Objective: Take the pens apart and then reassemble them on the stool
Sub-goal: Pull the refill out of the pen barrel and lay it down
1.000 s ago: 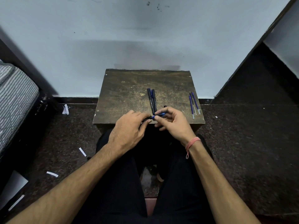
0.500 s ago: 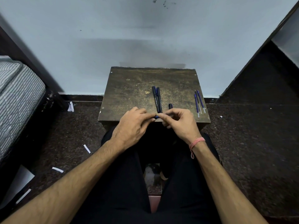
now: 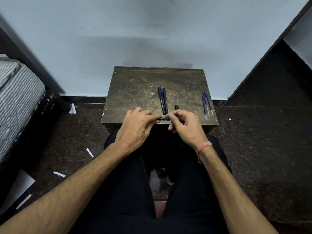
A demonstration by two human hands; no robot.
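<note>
Both hands meet over the near edge of the stool [image 3: 135,92]. The left hand [image 3: 136,127] and right hand [image 3: 185,127] each pinch one end of a short blue pen [image 3: 163,118] held level between them, fingers curled. Two dark pens [image 3: 162,100] lie side by side at mid-stool, touching. A dark cap [image 3: 176,107] shows just beyond the right hand. Three thin refills [image 3: 207,104] lie near the right edge.
</note>
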